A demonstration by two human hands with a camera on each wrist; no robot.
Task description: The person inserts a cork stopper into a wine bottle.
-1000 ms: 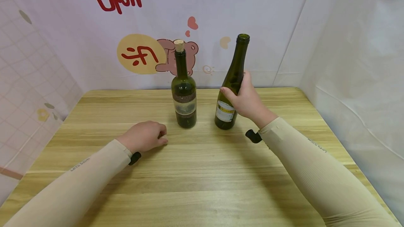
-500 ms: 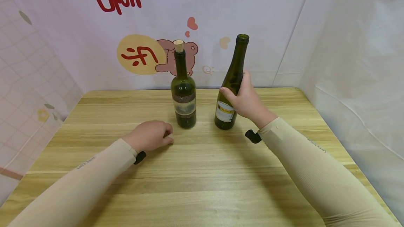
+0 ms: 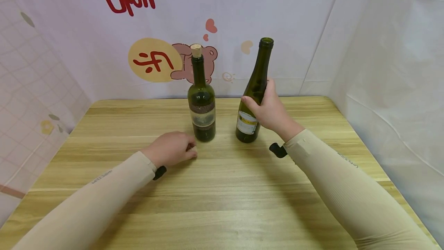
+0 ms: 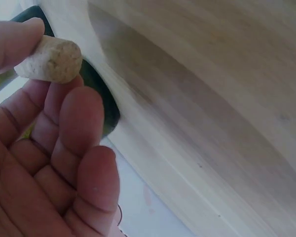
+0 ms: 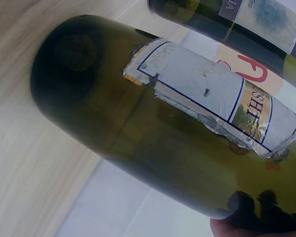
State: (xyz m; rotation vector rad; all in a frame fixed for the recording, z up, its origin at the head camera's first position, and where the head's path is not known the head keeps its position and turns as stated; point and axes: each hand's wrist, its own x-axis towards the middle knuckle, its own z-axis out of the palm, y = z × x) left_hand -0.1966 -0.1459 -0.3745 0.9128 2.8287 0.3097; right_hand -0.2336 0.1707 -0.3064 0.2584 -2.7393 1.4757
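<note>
Between thumb and fingertips my left hand [image 3: 170,149] pinches a cork [image 4: 52,59], low over the table, just left of the left bottle's base. My right hand [image 3: 272,111] grips the middle of a green wine bottle [image 3: 258,72], thumb across its front. That bottle has an uncorked mouth, a torn white-and-gold label [image 5: 202,94], and leans to the right in the head view. To its left stands another green wine bottle [image 3: 202,115], upright, with a dark-banded label. A second cork [image 3: 196,50] sits in its neck, partly sticking out.
Both bottles are toward the back of a light wooden table [image 3: 208,203]. A white printed cloth [image 3: 291,18] with a bear and red characters hangs right behind the table, and more cloth hangs at both sides.
My left hand has moved a little to the right, with the cork in its fingers, closer to the left bottle. The right hand and both bottles have stayed in place.
</note>
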